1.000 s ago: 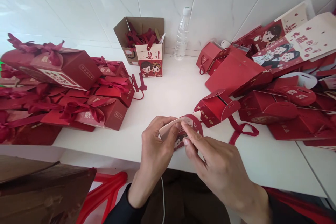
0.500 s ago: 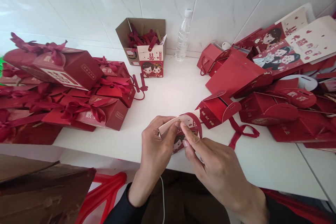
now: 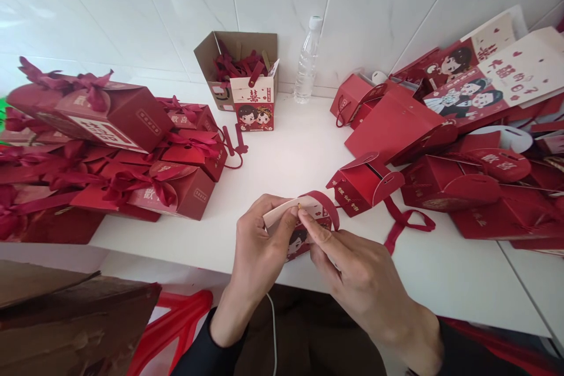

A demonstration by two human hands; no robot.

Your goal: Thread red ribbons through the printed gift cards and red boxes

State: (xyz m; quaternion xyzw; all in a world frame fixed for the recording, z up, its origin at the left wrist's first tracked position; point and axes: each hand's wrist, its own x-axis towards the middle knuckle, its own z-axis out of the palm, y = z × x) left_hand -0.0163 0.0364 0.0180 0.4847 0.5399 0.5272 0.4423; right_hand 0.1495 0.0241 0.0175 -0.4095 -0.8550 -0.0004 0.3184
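Note:
Both my hands hold a small cream-and-red gift box point(image 3: 308, 223) with a cartoon couple on it and a red curved handle, just above the white table's front edge. My left hand point(image 3: 258, 252) grips the box's cream left side, fingers closed round it. My right hand point(image 3: 352, 276) pinches at the top of the box, thumb and forefinger pressed together by a small gold fastener. Just behind the box stands a red box with open flaps point(image 3: 363, 182).
Finished red boxes with ribbon bows point(image 3: 132, 153) pile up at the left. Flat red boxes and cartoon sheets point(image 3: 476, 129) fill the right. At the back stand a cardboard carton of red strips point(image 3: 233, 61), an upright cartoon box point(image 3: 255, 103) and a water bottle point(image 3: 306, 61). A loose red ribbon point(image 3: 405, 223) lies nearby.
My hands have turned the small box slightly, and my right thumb and forefinger have shifted a little left along its top edge. Everything else has stayed put.

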